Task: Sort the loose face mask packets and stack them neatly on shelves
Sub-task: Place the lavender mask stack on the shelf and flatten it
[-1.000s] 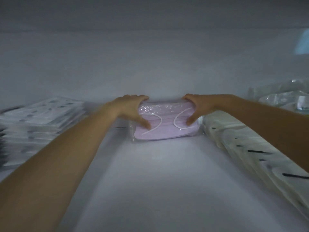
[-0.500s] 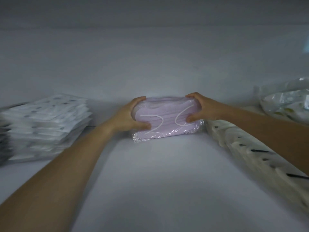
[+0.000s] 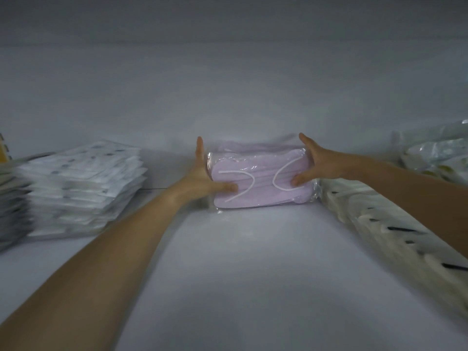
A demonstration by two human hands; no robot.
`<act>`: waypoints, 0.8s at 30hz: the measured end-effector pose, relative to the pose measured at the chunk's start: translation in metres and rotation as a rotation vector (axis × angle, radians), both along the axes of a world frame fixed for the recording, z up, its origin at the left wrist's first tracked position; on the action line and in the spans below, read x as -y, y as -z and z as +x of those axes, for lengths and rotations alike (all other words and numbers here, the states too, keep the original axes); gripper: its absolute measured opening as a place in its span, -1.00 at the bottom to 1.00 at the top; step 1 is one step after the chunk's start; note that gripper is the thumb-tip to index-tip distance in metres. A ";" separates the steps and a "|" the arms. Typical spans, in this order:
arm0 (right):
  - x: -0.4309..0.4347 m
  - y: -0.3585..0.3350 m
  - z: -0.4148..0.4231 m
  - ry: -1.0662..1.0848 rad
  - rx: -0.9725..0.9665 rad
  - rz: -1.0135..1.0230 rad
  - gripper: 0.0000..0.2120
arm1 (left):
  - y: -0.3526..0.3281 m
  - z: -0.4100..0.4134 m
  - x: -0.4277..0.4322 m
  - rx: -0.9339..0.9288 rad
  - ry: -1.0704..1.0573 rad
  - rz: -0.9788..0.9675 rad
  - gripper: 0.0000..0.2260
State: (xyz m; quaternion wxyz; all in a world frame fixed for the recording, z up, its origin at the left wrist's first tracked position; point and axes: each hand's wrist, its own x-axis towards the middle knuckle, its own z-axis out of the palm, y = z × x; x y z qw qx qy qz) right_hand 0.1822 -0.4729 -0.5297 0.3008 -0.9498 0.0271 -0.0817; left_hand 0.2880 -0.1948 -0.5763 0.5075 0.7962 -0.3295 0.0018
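Note:
A clear packet of pink face masks [image 3: 260, 173] with white ear loops stands on the white shelf [image 3: 253, 269], leaning back against the rear wall. My left hand [image 3: 205, 181] presses its left edge, fingers straight up and thumb on the front face. On the packet's right edge is my right hand [image 3: 314, 163], fingers stretched over the top corner and thumb on the front. The packet is held between both hands.
A tall stack of white mask packets [image 3: 81, 183] sits on the left of the shelf. A row of pale packets with black marks [image 3: 379, 224] runs along the right side. Crinkled clear bags [image 3: 435, 153] lie at the far right. The rear wall [image 3: 228, 97] is close behind.
My fingers have uncurled from over the packet's top and now point straight along its sides. The packet stands a little more upright against the wall.

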 end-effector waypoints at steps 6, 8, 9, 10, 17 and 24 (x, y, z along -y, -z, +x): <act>-0.003 0.009 0.002 0.045 0.166 0.117 0.11 | 0.001 0.003 0.001 0.046 0.026 -0.089 0.18; -0.002 0.007 0.002 0.033 0.170 0.067 0.12 | 0.000 0.005 -0.001 0.089 0.039 -0.067 0.19; -0.002 0.006 0.002 0.014 0.125 0.026 0.13 | 0.000 0.004 -0.002 0.124 0.044 -0.030 0.21; -0.002 0.007 0.001 -0.001 0.068 -0.022 0.15 | 0.002 0.003 -0.003 0.161 0.044 0.011 0.22; -0.013 -0.014 -0.011 0.010 0.170 -0.463 0.23 | -0.032 -0.022 -0.010 0.902 -0.252 0.398 0.22; -0.031 -0.020 -0.009 -0.037 0.195 -0.980 0.14 | -0.047 -0.036 0.020 0.890 -0.208 0.985 0.01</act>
